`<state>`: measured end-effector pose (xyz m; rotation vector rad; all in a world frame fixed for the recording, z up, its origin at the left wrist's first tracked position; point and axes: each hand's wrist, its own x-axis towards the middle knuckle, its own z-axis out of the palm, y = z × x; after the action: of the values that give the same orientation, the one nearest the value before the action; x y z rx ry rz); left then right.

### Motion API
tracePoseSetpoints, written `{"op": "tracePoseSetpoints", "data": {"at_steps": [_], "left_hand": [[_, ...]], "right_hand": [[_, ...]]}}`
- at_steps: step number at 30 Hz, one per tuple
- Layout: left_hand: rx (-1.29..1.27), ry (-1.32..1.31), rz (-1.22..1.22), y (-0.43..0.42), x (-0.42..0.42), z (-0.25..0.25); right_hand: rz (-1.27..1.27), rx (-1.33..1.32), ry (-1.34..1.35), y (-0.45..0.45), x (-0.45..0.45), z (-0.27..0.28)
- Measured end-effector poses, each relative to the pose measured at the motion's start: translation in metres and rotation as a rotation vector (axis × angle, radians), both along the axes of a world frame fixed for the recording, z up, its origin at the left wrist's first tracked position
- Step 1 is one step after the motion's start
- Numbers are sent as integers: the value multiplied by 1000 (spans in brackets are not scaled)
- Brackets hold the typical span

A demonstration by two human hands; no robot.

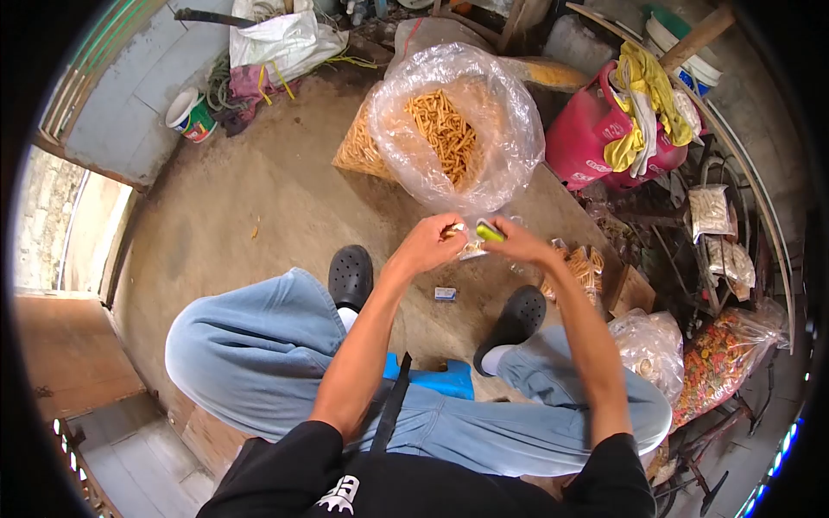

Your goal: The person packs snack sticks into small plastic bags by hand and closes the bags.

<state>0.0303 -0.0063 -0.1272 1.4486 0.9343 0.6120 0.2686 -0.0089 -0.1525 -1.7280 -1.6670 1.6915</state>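
The right hand (pixel 518 242) grips a green tool (pixel 491 231), angled toward the left hand (pixel 425 245), which pinches a small bag (pixel 472 249).

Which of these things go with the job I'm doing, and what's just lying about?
Likely in use:
green tool, right hand
small packet, left hand
open bag of brown sticks
filled small bags

Seemingly lying about:
yellow cloth
pink drums
white sack

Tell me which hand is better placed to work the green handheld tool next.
The right hand, I judge: it grips the green handheld tool. The left hand, close beside it, looks occupied, pinching a small pale item too indistinct to identify.
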Motion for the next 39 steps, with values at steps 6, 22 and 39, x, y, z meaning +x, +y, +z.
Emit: {"op": "tracePoseSetpoints", "data": {"at_steps": [6,22,39], "left_hand": [[345,163,7,-9,15,16],[520,185,-70,-19,20,6],[391,200,-204,-24,22,31]], "right_hand": [[433,202,-167,-4,4,103],[596,288,-326,-16,-9,101],[612,281,-253,-13,1,111]]}}
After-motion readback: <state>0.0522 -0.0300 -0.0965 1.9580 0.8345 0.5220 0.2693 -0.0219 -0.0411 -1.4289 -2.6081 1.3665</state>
